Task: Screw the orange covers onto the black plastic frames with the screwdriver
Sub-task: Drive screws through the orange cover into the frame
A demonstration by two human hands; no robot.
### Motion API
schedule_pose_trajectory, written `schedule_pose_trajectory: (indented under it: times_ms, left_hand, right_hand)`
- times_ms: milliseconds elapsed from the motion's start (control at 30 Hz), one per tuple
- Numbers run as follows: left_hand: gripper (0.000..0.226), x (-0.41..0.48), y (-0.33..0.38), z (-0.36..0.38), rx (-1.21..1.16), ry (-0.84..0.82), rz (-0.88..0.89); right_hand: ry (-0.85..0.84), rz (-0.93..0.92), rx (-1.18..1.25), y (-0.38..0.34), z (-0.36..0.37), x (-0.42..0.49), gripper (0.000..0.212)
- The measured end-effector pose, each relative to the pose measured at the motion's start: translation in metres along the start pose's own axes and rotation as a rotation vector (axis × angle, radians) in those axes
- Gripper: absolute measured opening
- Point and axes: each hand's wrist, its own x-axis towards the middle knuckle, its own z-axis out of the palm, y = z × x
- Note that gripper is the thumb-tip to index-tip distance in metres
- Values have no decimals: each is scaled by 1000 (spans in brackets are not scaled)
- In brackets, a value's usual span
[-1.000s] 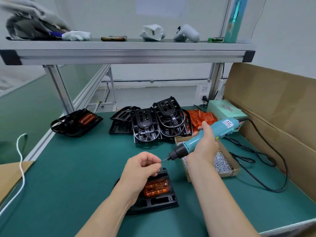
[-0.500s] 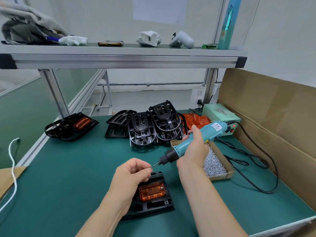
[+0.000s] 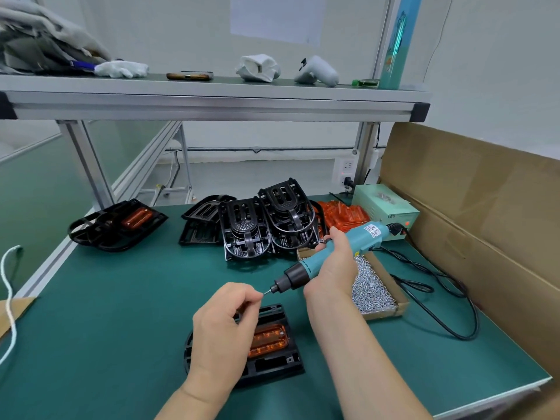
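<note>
Loading the bit is the step in hand, as I read it. My left grip point(image 3: 224, 331) is curled, thumb and forefinger pinched at the tip of the screwdriver point(image 3: 307, 264) on what I judge to be 1 screw point(image 3: 264, 293), too small to confirm. My right grip point(image 3: 335, 268) is wrapped round the teal barrel, with the nose tilted down toward the left grip.

Directly under the left grip the black frame point(image 3: 272, 366) lies flat on the table point(image 3: 121, 313), with the orange cover point(image 3: 271, 341) seated in it. Both look like light, stiff plastic. The cover is glossy and might shift or crack under a hard drive, so I would steady the frame by its rim, not the cover. The box of screws point(image 3: 371, 289) sits just right of the right grip. Spare frames point(image 3: 260, 231) are stacked beyond it.
</note>
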Motion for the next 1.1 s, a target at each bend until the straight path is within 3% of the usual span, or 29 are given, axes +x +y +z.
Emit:
schedule_pose_trajectory:
  times_ms: [367,567,1100]
  left_hand:
    - [33,-5,-9,-4,35,-7,49]
    - [50,-5,-13,-7,60,-66,29]
    - [49,-1,-20,-7,167,-121,-7]
  right_hand:
    - [12,-23,-37,12,2,-2,24]
    - [3,-43,-68,15,2,-1,28]
    - [-74,-198,-161,25,19,-6,22]
